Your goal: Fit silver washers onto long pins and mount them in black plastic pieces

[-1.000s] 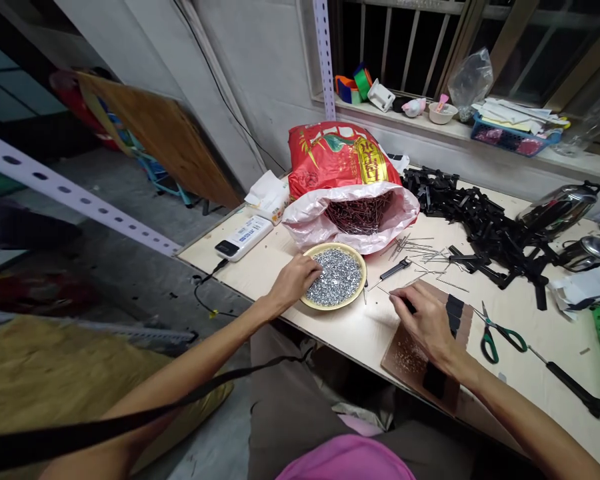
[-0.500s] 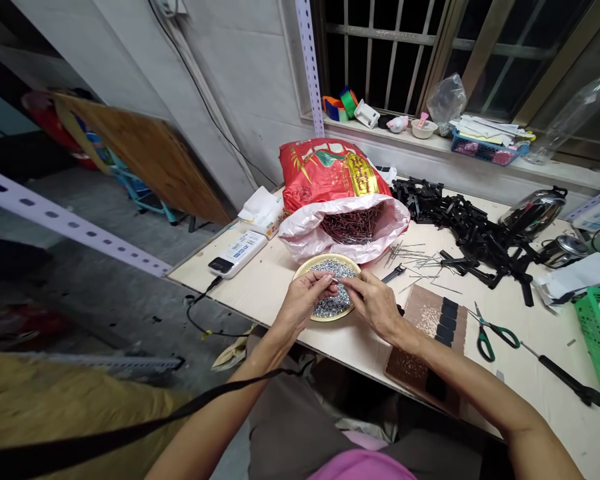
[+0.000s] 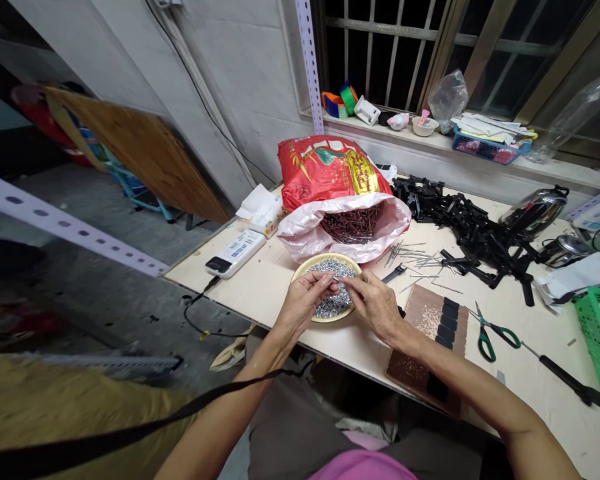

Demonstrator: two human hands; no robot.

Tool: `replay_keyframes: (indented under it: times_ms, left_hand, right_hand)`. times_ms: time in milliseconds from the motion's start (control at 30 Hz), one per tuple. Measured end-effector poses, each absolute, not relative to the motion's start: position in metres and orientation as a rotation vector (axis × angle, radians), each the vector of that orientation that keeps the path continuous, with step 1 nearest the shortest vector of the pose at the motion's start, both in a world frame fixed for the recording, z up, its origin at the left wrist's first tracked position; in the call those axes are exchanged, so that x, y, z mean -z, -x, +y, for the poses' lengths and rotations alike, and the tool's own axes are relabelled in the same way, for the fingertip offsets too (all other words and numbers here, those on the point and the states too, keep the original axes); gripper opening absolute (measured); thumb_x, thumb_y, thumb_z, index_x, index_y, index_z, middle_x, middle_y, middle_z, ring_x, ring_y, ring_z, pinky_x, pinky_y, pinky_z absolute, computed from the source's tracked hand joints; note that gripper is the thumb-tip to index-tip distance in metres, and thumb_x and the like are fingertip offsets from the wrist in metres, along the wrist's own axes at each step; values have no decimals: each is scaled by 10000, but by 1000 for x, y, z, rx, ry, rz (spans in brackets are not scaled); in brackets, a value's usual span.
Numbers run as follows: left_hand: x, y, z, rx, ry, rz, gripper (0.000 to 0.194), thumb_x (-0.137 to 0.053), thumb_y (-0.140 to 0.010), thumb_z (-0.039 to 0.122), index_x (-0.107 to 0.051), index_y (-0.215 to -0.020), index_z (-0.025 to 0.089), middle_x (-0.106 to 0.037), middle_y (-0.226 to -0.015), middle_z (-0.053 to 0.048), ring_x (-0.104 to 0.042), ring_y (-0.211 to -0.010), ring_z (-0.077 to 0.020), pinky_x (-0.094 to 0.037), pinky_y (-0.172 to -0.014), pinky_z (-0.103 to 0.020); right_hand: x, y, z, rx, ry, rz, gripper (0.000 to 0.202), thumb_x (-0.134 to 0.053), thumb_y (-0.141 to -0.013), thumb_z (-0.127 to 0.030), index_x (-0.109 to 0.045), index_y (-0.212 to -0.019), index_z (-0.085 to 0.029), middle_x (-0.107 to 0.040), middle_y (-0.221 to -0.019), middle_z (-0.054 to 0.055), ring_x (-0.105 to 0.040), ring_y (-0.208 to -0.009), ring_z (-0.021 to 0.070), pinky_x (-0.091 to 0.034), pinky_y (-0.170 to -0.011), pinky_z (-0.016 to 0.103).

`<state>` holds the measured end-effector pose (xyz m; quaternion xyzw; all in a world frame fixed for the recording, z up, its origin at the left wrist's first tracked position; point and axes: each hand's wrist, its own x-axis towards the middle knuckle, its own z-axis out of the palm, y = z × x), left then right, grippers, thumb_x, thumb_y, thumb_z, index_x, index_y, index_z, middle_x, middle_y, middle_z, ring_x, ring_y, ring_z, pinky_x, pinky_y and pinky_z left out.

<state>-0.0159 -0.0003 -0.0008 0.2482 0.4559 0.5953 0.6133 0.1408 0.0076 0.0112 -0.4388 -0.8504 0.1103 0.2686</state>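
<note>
My left hand point(image 3: 307, 300) and my right hand point(image 3: 376, 303) meet over the near part of a round yellowish bowl point(image 3: 298, 273). Many small silver metal pieces point(image 3: 336, 308) fill the bowl. Both hands pinch at the fingertips, almost touching each other. What sits between them is too small to name. Beneath and beside my right hand lies a black-handled tool point(image 3: 394, 274), partly hidden by the hand. Just behind the bowl, a red bag point(image 3: 330, 170) lies with its mouth open, showing many thin dark reddish metal rods point(image 3: 353, 225). Loose thin metal rods point(image 3: 405, 253) are scattered right of it.
Black plastic parts point(image 3: 460, 220) are heaped at the back right. Scissors point(image 3: 493, 333), another black-handled tool point(image 3: 565, 377), a brown board with black pads point(image 3: 430, 320) and a green basket point(image 3: 593, 333) are to the right. A white power bank point(image 3: 237, 253) and a tissue pack point(image 3: 263, 212) sit left.
The view has shifted very slightly. Both hands stay pinched over the bowl, with hardly any visible movement.
</note>
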Motion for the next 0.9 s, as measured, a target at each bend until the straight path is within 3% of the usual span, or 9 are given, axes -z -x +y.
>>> replay_keyframes:
  times_ms: [233, 433, 667, 900]
  left_hand:
    - [-3, 12, -3, -1431, -682, 1078, 409, -862, -478, 406, -703, -724, 121, -662, -568, 6, -619, -547, -102, -531, -622, -233]
    - [-4, 9, -2, -1385, -596, 1015, 434, -887, -432, 393, -702, -709, 114, -647, -556, 11, -600, -526, -96, -535, -592, -231]
    - [-4, 2, -2, -1386, -460, 974, 459, -917, -337, 361, -689, -655, 119, -628, -528, 32, -564, -485, -61, -526, -538, -188]
    - [0, 1, -2, -1493, -540, 999, 430, -892, -419, 383, -694, -705, 129, -670, -620, 5, -605, -543, -87, -538, -600, -229]
  right_hand:
    - [0, -143, 5, -209, 1102, -2155, 216, -468, -933, -209, -676, -989, -192, -618, -823, 50, -606, -772, 145, -474, -628, 225]
    - [-1, -145, 5, -117, 1042, -2107, 164, -492, -910, -195, -655, -899, -178, -636, -792, 45, -606, -758, 148, -480, -678, 237]
    - [-4, -142, 2, 45, 1101, -2094, 157, -506, -906, -201, -647, -840, -186, -636, -768, 32, -573, -733, 139, -424, -604, 229]
    - [-9, -140, 0, 200, 1130, -2101, 151, -524, -907, -209, -652, -827, -196, -622, -731, 18, -545, -709, 126, -359, -532, 222]
